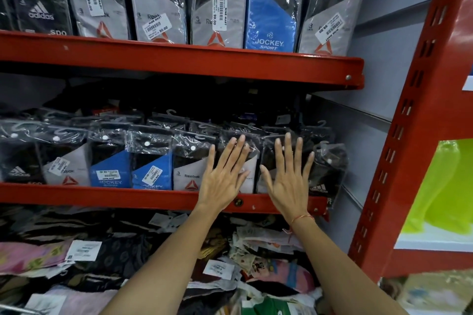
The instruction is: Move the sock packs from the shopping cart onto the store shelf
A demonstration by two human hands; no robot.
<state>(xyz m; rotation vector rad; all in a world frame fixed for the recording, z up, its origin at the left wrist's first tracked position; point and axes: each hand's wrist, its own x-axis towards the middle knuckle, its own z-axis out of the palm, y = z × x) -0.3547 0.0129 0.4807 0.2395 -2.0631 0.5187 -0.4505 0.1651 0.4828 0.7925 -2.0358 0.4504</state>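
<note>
The sock packs (pixel 240 158) stand upright in a row on the middle red shelf (pixel 128 195), each in a clear plastic bag with a small hanger on top. Both hands lie flat against the packs near the right end of this row. The left hand (pixel 222 174) has its fingers (pixel 238 151) straight and a little spread over a grey and black pack; it grips nothing. The right hand (pixel 289 176) is the same, fingers (pixel 288 148) wide open and pressed on a darker pack, with a red thread (pixel 303 217) around the wrist.

I think the open palms push the packs back and make the fronts even, so they stay upright behind the shelf's edge. Just beside the right little finger one Adidas pack (pixel 326 169) leans outward and its bottom hangs over the edge; it may need the same push. To the left of the left thumb stands a Reebok pack (pixel 190 169), then blue Jockey packs (pixel 110 169). Below the wrists is a heap of loose socks (pixel 256 258). The shopping cart cannot be identified with certainty.
</note>
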